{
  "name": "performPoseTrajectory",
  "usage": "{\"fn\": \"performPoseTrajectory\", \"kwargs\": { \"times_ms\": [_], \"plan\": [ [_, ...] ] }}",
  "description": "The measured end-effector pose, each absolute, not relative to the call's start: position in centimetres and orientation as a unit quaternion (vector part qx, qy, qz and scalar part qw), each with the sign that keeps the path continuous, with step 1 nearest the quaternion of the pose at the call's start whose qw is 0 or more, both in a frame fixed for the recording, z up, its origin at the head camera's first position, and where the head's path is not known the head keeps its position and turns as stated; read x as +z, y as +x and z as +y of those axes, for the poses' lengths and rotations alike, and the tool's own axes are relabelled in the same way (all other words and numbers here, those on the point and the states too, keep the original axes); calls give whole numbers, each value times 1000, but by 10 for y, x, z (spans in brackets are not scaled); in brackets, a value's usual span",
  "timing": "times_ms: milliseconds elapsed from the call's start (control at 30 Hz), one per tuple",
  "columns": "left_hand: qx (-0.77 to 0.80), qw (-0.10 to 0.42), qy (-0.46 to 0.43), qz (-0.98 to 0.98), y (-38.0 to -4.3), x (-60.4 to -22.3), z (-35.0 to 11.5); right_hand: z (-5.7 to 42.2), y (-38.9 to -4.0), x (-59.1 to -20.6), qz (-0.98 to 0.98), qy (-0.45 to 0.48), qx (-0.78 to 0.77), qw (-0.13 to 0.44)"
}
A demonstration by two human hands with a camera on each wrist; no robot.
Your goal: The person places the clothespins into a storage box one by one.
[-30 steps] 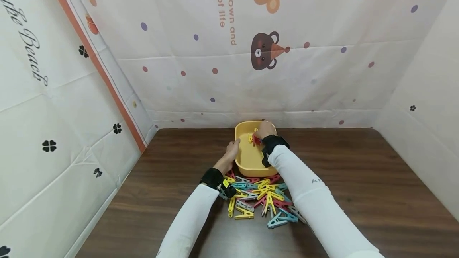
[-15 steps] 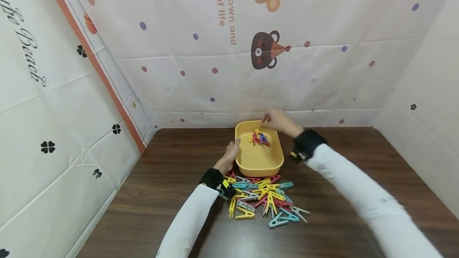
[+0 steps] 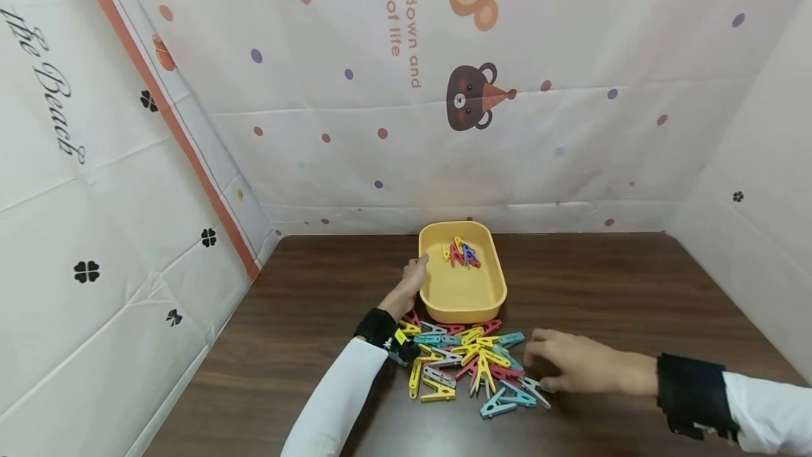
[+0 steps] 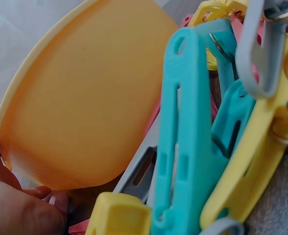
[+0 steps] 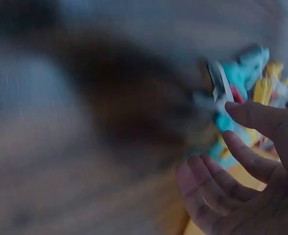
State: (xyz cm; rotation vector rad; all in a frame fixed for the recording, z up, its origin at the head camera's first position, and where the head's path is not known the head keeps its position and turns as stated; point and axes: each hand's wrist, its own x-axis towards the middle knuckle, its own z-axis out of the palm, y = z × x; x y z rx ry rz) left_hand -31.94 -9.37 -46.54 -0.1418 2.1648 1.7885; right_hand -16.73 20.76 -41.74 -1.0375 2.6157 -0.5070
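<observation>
Beside the yellow plastic tub (image 3: 462, 302), my left hand (image 3: 406, 288) grips its left side, thumb at the rim. Small red, yellow and blue clothespins (image 3: 462, 254) lie inside the tub toward its far end. In front of it spreads a pile of larger clothespins (image 3: 469, 358) in yellow, turquoise, red and grey. My right hand (image 3: 571, 362) is at the pile's right edge, fingers loosely bent and parted, near a grey clothespin (image 3: 534, 392). The right wrist view shows nothing between the fingers (image 5: 246, 156). A turquoise clothespin (image 4: 183, 127) looms close in the left wrist view.
The dark wooden table (image 3: 304, 344) extends to both sides of the pile. A pale printed sheet (image 3: 317, 168) hangs behind its far edge, and similar sheets stand at left and right.
My right hand has left the tub and come back right and nearer, down to the pile's right edge. Small clothespins now show in the tub. My left hand stays at the rim.
</observation>
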Motion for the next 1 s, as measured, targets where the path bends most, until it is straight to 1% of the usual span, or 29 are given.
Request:
{"fn": "performPoseTrajectory", "kwargs": {
  "times_ms": [67,167,500,767,1000],
  "plan": [
    [630,163,-49,758,-320,-465,-94,205,-159,-422,909,-346,-175,153],
    [631,158,-47,758,-322,-463,-95,198,-155,-426,908,-344,-185,149],
    [630,167,-43,757,-319,-466,-94,184,-155,-439,895,-350,-256,105],
    [625,164,-41,762,-319,-467,-94,185,-172,-434,896,-368,-240,57],
    [627,164,-44,760,-319,-466,-94,191,-180,-427,901,-369,-218,69]
  ]
}}
